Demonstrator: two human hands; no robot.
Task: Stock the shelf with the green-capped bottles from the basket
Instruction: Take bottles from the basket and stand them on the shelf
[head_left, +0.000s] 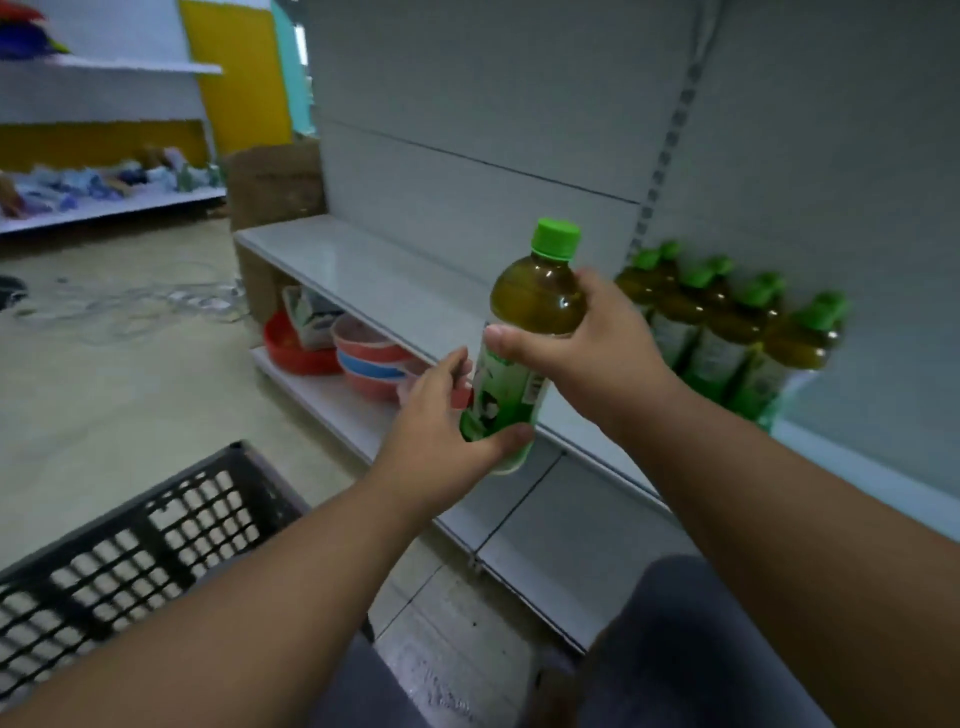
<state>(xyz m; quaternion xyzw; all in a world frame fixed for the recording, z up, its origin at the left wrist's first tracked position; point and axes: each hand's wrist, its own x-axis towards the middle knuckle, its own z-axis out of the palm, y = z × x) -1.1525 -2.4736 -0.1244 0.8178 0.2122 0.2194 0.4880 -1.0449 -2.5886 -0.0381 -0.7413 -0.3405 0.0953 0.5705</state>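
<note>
A green-capped bottle (530, 332) of dark tea with a green label stands upright in the air in front of the white shelf (374, 275). My right hand (587, 348) grips its upper body, thumb across the front. My left hand (441, 431) holds its lower end, thumb curled under the label. Several more green-capped bottles (727, 332) stand in a row on the shelf to the right. The black mesh basket (130, 540) sits at the lower left; its inside is hidden.
Under the shelf, red and pink plastic bowls (358, 358) are stacked on the lower board. A brown cardboard box (275, 182) stands at the shelf's far end. Another shelf unit (104, 202) with mixed goods is at the far left across the beige floor.
</note>
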